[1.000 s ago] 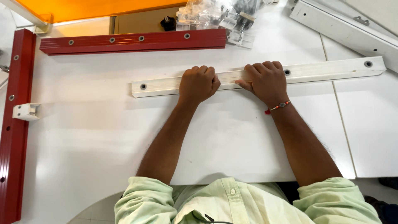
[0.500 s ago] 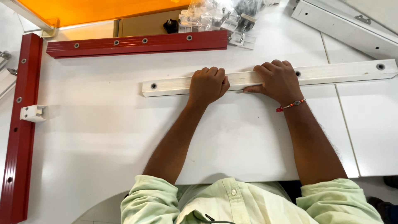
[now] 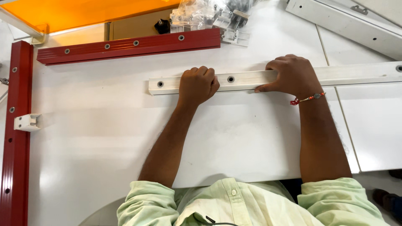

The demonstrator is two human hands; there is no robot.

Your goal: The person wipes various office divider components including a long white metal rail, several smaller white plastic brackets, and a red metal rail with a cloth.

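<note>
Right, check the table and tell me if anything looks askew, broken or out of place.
Nothing stands out. Both hands, left and right, grip the long white drilled rail lying flat on the white table. The two red drilled rails lie flat and look undamaged; the clear bags of small hardware sit together at the far edge.
</note>
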